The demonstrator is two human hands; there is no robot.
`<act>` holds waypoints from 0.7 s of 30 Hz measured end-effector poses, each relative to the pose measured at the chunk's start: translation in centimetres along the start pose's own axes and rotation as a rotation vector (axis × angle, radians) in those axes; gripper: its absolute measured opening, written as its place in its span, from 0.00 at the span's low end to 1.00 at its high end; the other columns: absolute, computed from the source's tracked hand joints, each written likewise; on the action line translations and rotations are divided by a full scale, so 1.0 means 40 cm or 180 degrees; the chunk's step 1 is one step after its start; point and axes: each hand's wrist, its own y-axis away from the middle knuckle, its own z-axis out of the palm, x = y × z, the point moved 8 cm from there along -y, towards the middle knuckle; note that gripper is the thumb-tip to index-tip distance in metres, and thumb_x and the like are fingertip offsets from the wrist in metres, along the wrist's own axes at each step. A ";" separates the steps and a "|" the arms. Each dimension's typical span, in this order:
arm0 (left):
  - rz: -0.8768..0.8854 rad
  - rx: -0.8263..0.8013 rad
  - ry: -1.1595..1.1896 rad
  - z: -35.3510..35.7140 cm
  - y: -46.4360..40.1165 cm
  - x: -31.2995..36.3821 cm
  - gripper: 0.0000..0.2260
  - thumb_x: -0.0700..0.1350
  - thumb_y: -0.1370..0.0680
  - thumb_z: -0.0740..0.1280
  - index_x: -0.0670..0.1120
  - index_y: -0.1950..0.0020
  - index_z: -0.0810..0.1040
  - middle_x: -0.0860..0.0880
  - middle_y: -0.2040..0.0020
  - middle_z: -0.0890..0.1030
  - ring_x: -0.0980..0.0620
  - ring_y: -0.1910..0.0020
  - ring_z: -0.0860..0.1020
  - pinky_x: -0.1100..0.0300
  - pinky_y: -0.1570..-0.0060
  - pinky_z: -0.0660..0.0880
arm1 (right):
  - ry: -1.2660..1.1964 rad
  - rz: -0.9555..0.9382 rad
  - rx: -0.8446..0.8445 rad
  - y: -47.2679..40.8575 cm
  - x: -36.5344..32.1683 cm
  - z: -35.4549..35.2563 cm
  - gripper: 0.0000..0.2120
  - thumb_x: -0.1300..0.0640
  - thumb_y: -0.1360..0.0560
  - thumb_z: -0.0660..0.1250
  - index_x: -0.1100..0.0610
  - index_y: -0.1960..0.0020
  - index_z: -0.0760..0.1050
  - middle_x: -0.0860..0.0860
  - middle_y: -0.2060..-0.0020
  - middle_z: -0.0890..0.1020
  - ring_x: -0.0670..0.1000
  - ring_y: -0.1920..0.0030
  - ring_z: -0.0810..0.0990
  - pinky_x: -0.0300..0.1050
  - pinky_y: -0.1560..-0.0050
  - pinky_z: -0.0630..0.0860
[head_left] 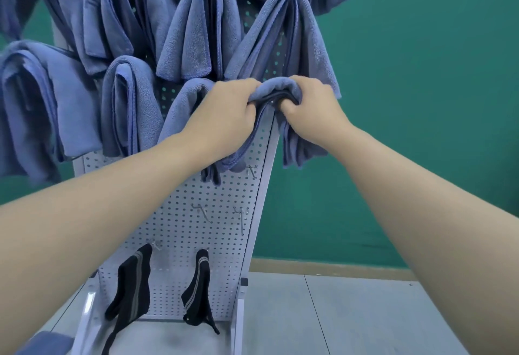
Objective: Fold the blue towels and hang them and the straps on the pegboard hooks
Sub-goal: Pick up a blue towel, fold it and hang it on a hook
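Hands, left (224,110) and right (311,101), grip a folded blue towel (276,89), hiding its hook.

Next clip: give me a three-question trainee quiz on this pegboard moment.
1. True or false: both hands grip one towel.
2. How many black straps hang on the pegboard?
3. Bare hooks sit: A) above the held towel, B) between it and the straps, C) below the straps.

Key: 1 true, the left hand and the right hand both grip it; 2 two; 3 B.
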 end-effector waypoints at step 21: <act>-0.1110 -0.0767 0.0840 0.086 0.406 -0.038 0.26 0.36 0.16 0.57 0.46 0.17 0.61 0.48 0.24 0.72 0.54 0.27 0.72 0.63 0.30 0.69 | -0.1423 0.1597 0.0044 0.474 0.039 0.291 0.18 0.53 0.16 0.60 0.54 0.30 0.78 0.47 0.36 0.82 0.47 0.36 0.79 0.46 0.32 0.74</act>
